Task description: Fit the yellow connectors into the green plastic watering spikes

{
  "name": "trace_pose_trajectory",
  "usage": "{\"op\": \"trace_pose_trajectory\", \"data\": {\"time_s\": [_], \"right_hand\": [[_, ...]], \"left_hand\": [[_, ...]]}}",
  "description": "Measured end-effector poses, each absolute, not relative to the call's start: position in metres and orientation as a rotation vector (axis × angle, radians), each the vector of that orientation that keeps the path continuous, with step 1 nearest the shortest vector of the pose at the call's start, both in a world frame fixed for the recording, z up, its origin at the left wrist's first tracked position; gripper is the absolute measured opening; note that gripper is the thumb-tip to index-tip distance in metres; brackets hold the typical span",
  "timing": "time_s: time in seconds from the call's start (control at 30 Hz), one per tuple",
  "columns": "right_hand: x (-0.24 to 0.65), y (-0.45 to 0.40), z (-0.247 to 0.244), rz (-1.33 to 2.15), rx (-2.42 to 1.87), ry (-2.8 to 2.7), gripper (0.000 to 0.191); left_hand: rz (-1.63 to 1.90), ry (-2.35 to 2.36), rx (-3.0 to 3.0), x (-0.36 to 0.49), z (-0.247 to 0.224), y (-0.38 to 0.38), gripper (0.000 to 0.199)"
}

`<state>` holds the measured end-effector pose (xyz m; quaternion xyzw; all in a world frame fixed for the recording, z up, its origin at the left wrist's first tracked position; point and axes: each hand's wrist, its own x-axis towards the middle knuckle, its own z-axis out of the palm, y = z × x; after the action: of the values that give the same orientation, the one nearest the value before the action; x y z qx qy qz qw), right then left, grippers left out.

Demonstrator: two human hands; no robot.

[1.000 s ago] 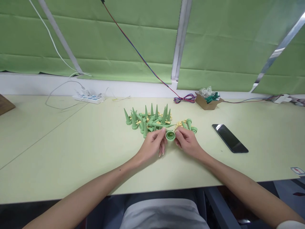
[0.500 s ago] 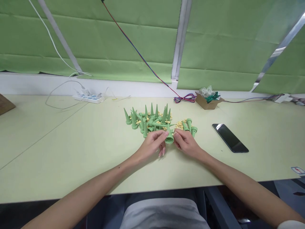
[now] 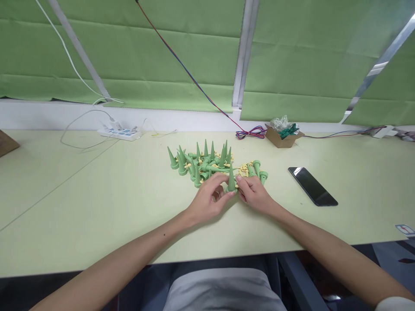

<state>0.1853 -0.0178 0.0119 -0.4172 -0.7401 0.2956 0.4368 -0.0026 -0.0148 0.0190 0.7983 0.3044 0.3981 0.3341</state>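
Pinching the green cone (image 3: 231, 179) low, the left hand (image 3: 209, 198) may slip if the right hand (image 3: 254, 193), fingers bunched, pushes.

Here's the top (image 3: 223, 290), white washed with soft grey shading, loose folds rippling across the front, its edge curving at the lap! Dark blue-grey cloth (image 3: 223, 264) shows just beyond it. Over to the right arm (image 3: 333, 250), and there's a white sleeve (image 3: 394, 304), plain, just peeking in above a bare forearm. Left arm (image 3: 129, 255) now: bare too, one tiny round dot (image 3: 164, 234) towards the wrist! Left hand (image 3: 210, 198), right hand (image 3: 256, 194), both ungloved, slender-fingered.
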Motion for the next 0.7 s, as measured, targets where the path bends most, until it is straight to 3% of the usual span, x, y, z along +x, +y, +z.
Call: {"op": "trace_pose_trajectory", "data": {"time_s": [0.7], "right_hand": [[0.1848, -0.0196, 0.013, 0.884, -0.978, -1.738, 0.047]], "left_hand": [[1.179, 0.878, 2.078, 0.0007, 0.0155, -0.0112, 0.016]]}}
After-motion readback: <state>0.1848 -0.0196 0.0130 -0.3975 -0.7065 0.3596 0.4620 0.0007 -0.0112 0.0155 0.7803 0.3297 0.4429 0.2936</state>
